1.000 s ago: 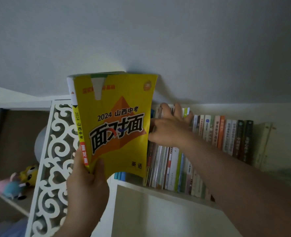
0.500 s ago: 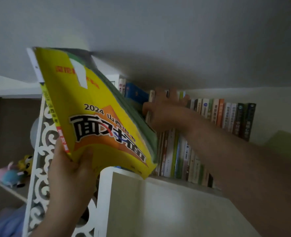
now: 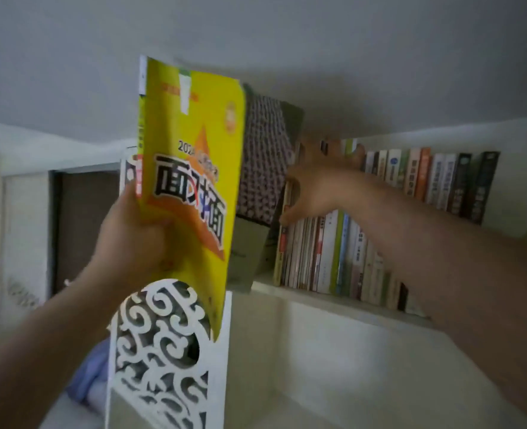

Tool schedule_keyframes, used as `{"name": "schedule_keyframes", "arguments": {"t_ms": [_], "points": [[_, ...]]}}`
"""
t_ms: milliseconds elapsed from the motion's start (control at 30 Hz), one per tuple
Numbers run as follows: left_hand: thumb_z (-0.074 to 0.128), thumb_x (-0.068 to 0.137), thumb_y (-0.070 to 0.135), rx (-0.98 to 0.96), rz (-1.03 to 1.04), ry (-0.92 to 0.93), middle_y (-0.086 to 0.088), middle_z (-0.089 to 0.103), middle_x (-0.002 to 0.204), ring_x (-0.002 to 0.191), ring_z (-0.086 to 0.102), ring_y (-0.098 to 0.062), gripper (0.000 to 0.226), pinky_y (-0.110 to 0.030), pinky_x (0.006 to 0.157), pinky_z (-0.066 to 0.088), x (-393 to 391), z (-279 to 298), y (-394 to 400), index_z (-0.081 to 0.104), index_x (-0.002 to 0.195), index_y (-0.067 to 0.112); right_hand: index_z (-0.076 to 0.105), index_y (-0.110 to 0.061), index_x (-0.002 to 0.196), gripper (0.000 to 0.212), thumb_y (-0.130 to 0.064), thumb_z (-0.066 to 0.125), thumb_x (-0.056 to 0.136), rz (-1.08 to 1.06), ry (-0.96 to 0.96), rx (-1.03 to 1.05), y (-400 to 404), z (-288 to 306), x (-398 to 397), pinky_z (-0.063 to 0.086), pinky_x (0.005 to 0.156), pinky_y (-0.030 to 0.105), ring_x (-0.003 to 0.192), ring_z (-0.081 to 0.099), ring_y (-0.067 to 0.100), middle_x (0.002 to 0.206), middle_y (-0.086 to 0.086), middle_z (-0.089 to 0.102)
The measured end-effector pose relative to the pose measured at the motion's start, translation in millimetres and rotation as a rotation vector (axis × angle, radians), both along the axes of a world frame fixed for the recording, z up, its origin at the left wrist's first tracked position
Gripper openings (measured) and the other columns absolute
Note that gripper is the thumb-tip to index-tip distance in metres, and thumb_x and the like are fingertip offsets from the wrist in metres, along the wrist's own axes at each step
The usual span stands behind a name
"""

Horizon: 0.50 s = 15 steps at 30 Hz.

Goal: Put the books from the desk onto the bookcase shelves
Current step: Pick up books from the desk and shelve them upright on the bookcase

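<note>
My left hand [image 3: 132, 233] gripped the yellow book [image 3: 191, 168] upright, left of the shelf [image 3: 333, 300]. My right hand [image 3: 315, 187] pressed the row of books [image 3: 349, 243] right, fingers mostly straight. I judged I should slide it into that gap slowly.
</note>
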State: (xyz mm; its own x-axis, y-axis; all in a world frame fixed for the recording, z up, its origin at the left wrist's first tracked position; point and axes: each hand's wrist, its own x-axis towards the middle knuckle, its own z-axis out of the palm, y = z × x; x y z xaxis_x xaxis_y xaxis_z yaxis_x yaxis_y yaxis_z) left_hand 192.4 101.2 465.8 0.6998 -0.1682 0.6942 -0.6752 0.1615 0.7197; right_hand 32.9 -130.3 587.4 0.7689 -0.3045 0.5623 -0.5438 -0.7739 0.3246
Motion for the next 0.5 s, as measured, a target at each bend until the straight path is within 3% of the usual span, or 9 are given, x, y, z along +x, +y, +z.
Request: {"name": "schedule_keyframes", "arguments": {"t_ms": [100, 167, 267, 400, 500], "points": [[0.056, 0.080, -0.002, 0.054, 0.013, 0.049, 0.009, 0.075, 0.114, 0.109, 0.070, -0.029, 0.067, -0.062, 0.090, 0.059, -12.4, 9.6, -17.4, 0.062, 0.124, 0.047, 0.008, -0.056, 0.161, 0.124, -0.096, 0.067, 0.060, 0.028, -0.040, 0.002, 0.3, -0.1, -0.2, -0.005, 0.112, 0.084, 0.157, -0.018, 0.048, 0.175, 0.000, -0.013], [0.050, 0.086, -0.004, 0.055, 0.011, 0.088, 0.007, 0.073, 0.114, 0.110, 0.067, -0.028, 0.063, -0.062, 0.095, 0.056, -11.1, 11.0, -29.1, 0.060, 0.127, 0.044, 0.019, -0.056, 0.160, 0.113, -0.091, 0.070, 0.065, 0.073, -0.014, 0.000, -1.9, -1.5, -5.0, -0.005, 0.115, 0.081, 0.156, -0.021, 0.046, 0.176, 0.001, -0.009], [0.049, 0.095, 0.002, 0.040, 0.064, 0.152, 0.005, 0.069, 0.115, 0.110, 0.065, -0.030, 0.051, -0.060, 0.098, 0.055, -16.8, 12.2, -39.1, 0.057, 0.132, 0.036, 0.034, -0.063, 0.153, 0.088, -0.086, 0.066, 0.074, 0.110, 0.055, 0.044, -9.1, 3.2, -17.5, -0.009, 0.118, 0.077, 0.155, -0.031, 0.042, 0.174, -0.003, -0.021], [0.049, 0.094, -0.001, -0.080, 0.135, 0.185, 0.005, 0.068, 0.116, 0.112, 0.064, -0.031, 0.056, -0.055, 0.094, 0.055, -19.9, 10.0, -39.5, 0.056, 0.134, 0.038, 0.040, -0.061, 0.149, 0.093, -0.105, 0.045, 0.067, 0.051, 0.041, 0.099, 4.8, 4.7, -17.5, -0.013, 0.114, 0.078, 0.154, -0.030, 0.045, 0.174, -0.001, -0.022], [0.050, 0.095, 0.002, -0.096, 0.141, 0.173, 0.007, 0.066, 0.119, 0.112, 0.062, -0.031, 0.058, -0.062, 0.095, 0.055, -26.7, 6.2, -35.5, 0.053, 0.134, 0.045, 0.054, -0.049, 0.138, 0.088, -0.101, 0.051, 0.068, 0.071, -0.160, 0.005, 14.0, -18.0, 0.8, -0.010, 0.111, 0.083, 0.155, -0.018, 0.052, 0.176, 0.006, -0.005]]}}
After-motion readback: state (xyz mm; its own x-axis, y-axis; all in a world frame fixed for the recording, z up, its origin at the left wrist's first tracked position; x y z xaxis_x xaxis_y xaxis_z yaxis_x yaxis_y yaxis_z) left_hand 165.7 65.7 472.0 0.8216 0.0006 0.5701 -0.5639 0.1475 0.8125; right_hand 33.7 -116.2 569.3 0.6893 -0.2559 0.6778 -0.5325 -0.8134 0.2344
